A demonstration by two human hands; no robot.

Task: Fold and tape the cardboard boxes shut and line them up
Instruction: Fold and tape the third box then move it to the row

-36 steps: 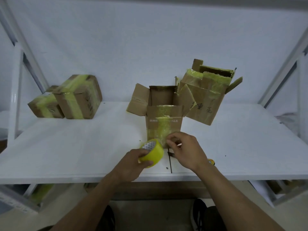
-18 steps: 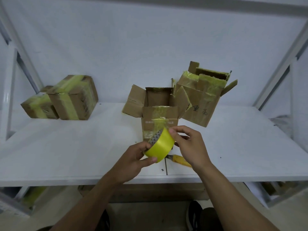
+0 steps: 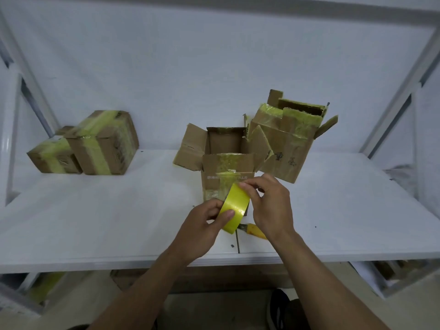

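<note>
We have lifted the tape roll (image 3: 234, 210) off the bench (image 3: 95, 222), above its front edge before the open box (image 3: 226, 170); our left hand (image 3: 202, 226) grips it, and the fingers of our right hand (image 3: 270, 207) pinch its upper rim.

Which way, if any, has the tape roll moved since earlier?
Yes: the yellow tape roll rose and shifted right, now overlapping the front of the open cardboard box.
</note>
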